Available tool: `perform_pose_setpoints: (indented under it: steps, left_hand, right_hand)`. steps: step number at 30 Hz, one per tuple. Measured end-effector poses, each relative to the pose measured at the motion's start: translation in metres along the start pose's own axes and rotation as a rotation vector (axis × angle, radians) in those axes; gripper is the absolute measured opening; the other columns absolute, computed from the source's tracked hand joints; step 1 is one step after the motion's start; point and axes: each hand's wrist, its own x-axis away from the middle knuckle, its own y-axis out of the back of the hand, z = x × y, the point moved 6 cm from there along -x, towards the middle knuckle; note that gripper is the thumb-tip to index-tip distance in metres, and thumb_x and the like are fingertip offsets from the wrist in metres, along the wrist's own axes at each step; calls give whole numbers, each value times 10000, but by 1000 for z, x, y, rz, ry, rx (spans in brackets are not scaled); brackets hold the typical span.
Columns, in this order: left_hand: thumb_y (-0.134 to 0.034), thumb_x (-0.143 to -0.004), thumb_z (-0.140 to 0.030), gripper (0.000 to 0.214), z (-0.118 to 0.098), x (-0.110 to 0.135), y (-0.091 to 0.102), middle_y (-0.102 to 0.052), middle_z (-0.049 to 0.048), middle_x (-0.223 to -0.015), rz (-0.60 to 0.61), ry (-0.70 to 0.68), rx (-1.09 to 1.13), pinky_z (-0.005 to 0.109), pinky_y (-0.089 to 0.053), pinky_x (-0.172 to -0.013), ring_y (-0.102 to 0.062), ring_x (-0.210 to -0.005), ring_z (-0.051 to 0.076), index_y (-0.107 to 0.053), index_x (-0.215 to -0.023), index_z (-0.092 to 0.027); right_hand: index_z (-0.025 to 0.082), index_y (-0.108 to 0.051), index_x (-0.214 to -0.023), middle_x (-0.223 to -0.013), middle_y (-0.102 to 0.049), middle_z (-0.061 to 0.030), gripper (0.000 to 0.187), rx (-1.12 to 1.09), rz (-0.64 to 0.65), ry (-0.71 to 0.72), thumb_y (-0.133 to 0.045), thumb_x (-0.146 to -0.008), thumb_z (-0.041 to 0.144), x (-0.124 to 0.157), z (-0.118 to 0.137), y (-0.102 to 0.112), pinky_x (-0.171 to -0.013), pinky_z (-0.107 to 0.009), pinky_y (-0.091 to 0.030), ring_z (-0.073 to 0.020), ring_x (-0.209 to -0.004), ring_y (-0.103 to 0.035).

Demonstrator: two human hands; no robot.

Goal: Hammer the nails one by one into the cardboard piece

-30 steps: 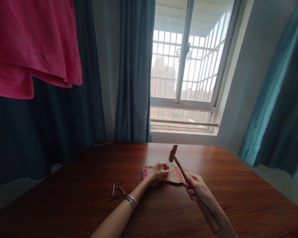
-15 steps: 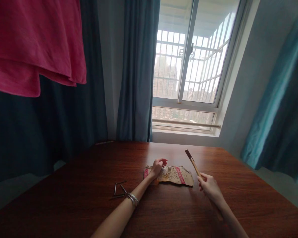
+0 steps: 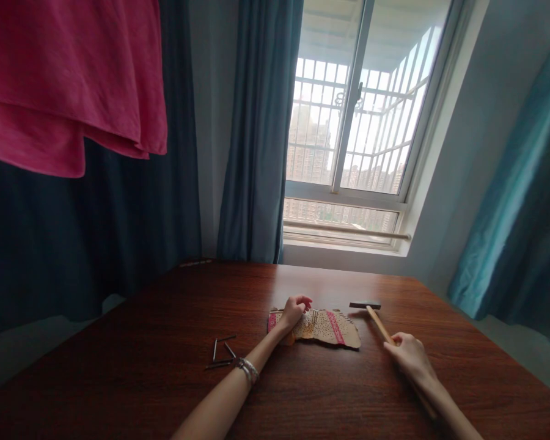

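Note:
A piece of cardboard with pink bands and many small holes lies on the table. My left hand rests over its left part, fingers loosely bent and apart, with nothing visible in them. Just right of those fingers, a few thin nails stand upright in the cardboard. Out to the right, my right hand is closed round the wooden handle of a hammer. The dark hammer head is beyond the cardboard's right end, and cannot be told as touching the table or not.
Several loose nails lie on the brown wooden table, left of my left forearm. A window with bars outside is behind the table. Blue curtains hang beside it, and a pink cloth hangs at upper left.
My right hand has moved right and slightly down with the hammer, whose head has turned to lie nearly crosswise. My left hand stays on the cardboard. The view has shifted slightly.

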Motion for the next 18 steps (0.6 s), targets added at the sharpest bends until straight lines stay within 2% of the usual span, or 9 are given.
perform_pose_setpoints:
  steps: [5, 11, 18]
  left_hand:
    - [-373, -613, -72, 374, 2, 0, 0, -644, 47, -726, -4, 1, -21, 234, -455, -626, -564, -669, 137, -649, -863, -100]
    - [-380, -589, -70, 365, 6, -2, 0, -643, 33, -687, -16, -3, 3, 233, -454, -627, -570, -656, 135, -656, -824, -109]
    - [-384, -586, -69, 370, 5, -1, 0, -642, 36, -683, -18, -12, 15, 235, -453, -629, -566, -649, 134, -661, -828, -103]
  right_hand:
    - [204, -615, -657, -702, -684, -109, 233, 126, 12, -34, -550, -663, 428, 2, -3, -5, -617, -311, -405, -278, -741, -645]
    - [207, -563, -676, -785, -668, -93, 260, 255, -22, 33, -497, -724, 453, 8, 3, -1, -596, -298, -377, -250, -757, -625]
    - [193, -530, -705, -802, -644, -100, 268, 291, -27, 37, -475, -783, 443, 7, -13, -15, -618, -296, -392, -243, -772, -615]
